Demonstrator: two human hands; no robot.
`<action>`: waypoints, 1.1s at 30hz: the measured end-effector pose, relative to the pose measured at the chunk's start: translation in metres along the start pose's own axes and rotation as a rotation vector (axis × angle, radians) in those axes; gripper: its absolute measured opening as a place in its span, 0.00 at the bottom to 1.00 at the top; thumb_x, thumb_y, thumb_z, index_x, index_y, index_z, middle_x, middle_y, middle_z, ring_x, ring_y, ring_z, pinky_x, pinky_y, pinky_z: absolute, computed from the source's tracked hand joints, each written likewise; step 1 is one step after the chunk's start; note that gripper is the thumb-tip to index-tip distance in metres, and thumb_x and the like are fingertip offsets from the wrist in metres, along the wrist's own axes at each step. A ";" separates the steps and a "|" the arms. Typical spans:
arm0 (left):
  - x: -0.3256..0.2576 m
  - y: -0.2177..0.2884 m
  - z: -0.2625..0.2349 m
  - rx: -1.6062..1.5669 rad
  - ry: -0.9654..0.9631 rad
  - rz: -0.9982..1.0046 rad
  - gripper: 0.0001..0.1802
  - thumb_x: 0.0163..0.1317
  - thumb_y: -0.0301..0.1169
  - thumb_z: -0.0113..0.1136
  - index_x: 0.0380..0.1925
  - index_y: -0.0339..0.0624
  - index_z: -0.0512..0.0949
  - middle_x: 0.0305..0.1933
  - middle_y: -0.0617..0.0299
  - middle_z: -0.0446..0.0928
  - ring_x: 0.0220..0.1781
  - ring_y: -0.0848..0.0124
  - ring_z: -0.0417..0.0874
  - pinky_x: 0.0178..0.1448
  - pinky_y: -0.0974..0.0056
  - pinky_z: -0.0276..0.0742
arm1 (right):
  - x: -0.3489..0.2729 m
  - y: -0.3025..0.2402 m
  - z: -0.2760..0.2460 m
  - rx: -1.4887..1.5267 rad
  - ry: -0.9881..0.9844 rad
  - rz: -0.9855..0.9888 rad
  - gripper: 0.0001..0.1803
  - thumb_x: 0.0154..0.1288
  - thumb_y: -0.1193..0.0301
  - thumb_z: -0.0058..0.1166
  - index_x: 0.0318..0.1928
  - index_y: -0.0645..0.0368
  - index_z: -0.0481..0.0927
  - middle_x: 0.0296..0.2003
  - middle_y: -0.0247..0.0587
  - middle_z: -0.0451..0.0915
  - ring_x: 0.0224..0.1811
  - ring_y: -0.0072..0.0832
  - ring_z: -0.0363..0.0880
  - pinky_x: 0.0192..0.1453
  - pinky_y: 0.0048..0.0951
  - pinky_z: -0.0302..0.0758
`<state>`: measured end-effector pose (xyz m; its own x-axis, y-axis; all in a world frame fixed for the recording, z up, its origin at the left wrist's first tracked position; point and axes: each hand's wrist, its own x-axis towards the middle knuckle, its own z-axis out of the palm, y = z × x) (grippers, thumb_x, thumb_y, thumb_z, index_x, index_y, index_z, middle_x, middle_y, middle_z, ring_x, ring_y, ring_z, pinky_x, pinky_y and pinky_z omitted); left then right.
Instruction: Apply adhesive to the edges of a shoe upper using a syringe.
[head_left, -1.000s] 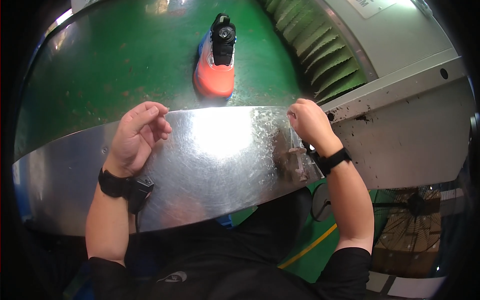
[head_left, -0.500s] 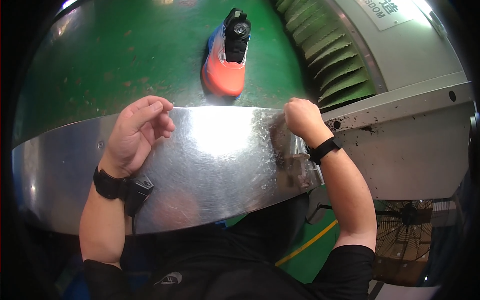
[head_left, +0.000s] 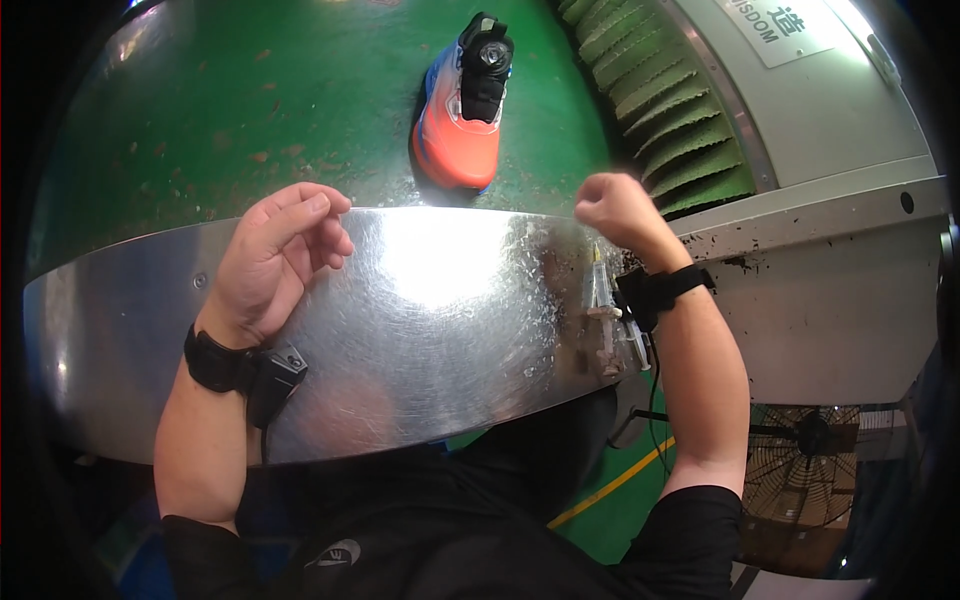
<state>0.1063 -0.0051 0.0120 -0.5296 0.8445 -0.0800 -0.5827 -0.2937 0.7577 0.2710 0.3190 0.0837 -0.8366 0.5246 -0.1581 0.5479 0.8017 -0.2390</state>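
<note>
"while the left hand (head_left: 285, 255) hangs over the metal ledge (head_left: 400, 350), is anything in it?"

"nothing that shows. its fingers are loosely curled, released, with the palm turned inward."

"and the right hand (head_left: 618, 212)?"

"fingers folded in, above the far right part of the ledge, just beyond the syringes (head_left: 601, 290). it is blurred, so whether something is pinched inside cannot be told."

"how would those syringes handle?"

"light and stiff, most likely, with slick barrels that could roll. the safest hold is probably around a barrel, clear of the thin yellowish tip on the far side. how many lie there is hard to count."

"where is the shoe (head_left: 462, 105)?"

"between the hands and farther off, on the green surface (head_left: 250, 120), sole down, orange toe toward the ledge, touching neither hand."

"heavy?"

"probably light, with a firm sole and a softer upper that may give when squeezed. the toe looks smooth, so fingers might slide there. the black collar at the far end should offer a steadier grip, off the round dial."

"what stands to its right?"

"a row of green flaps (head_left: 680, 130), well apart from it, beside a pale machine housing (head_left: 820, 120)."
</note>
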 end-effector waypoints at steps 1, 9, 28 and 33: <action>0.000 0.001 0.001 -0.012 -0.001 0.000 0.11 0.67 0.31 0.49 0.38 0.35 0.76 0.29 0.60 0.78 0.32 0.74 0.79 0.38 0.72 0.75 | 0.004 0.005 -0.002 0.115 0.070 0.008 0.09 0.53 0.69 0.57 0.29 0.64 0.82 0.21 0.46 0.79 0.25 0.29 0.78 0.34 0.31 0.74; 0.003 0.002 -0.003 -0.015 0.021 -0.003 0.11 0.67 0.32 0.49 0.38 0.35 0.75 0.30 0.60 0.77 0.33 0.72 0.79 0.38 0.70 0.74 | 0.028 -0.013 -0.018 0.036 0.356 -0.090 0.12 0.59 0.73 0.51 0.43 0.62 0.80 0.31 0.51 0.81 0.34 0.37 0.81 0.41 0.33 0.75; 0.017 -0.017 0.003 -0.008 -0.018 -0.024 0.10 0.64 0.34 0.56 0.37 0.38 0.75 0.30 0.65 0.75 0.30 0.77 0.77 0.36 0.70 0.75 | 0.145 -0.070 0.042 0.163 0.433 -0.279 0.47 0.55 0.71 0.63 0.71 0.46 0.48 0.55 0.61 0.65 0.56 0.51 0.70 0.62 0.42 0.67; 0.017 -0.012 0.009 -0.006 -0.035 -0.024 0.11 0.64 0.36 0.56 0.37 0.38 0.75 0.29 0.66 0.74 0.30 0.77 0.77 0.35 0.70 0.75 | 0.168 -0.056 0.036 0.116 0.530 -0.279 0.44 0.53 0.69 0.65 0.67 0.51 0.53 0.52 0.61 0.70 0.53 0.53 0.72 0.57 0.42 0.70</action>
<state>0.1097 0.0172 0.0079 -0.4932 0.8667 -0.0751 -0.5989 -0.2757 0.7519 0.0995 0.3519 0.0362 -0.8190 0.3943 0.4169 0.2794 0.9086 -0.3104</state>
